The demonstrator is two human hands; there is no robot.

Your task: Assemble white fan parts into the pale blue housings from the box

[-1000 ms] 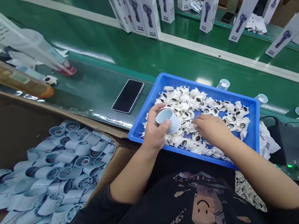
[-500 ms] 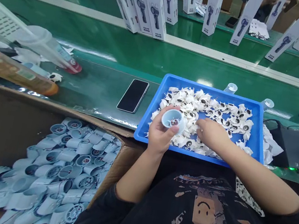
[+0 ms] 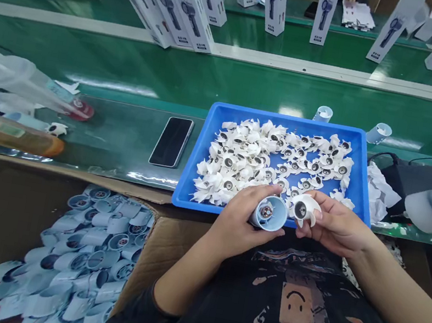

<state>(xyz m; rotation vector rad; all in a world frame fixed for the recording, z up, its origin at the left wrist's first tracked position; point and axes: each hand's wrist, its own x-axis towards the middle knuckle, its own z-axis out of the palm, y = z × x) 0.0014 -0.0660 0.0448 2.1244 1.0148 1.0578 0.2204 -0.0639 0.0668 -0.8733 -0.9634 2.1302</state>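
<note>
My left hand (image 3: 242, 219) is wrapped round a light blue fan housing (image 3: 278, 217), its open end facing up and a small motor showing inside. Just to its right, my right hand (image 3: 330, 223) pinches a white fan impeller (image 3: 304, 208) with a dark round hub turned towards the housing. The two parts are close together but apart. Both hands are at the near edge of a blue tray (image 3: 188, 179), where many loose white impellers (image 3: 238, 154) lie heaped.
On the left stands a cardboard box (image 3: 168, 242) full of blue housings (image 3: 98, 258). A phone (image 3: 171, 141) lies beside the tray. Three more housings (image 3: 323, 113) stand or lie beyond it. White printed cartons (image 3: 191, 18) line the back; a bottle (image 3: 7, 136) lies at far left.
My right hand has come out of the tray with an impeller and moved next to the housing. My left hand has shifted nearer and to the right, tilting the housing.
</note>
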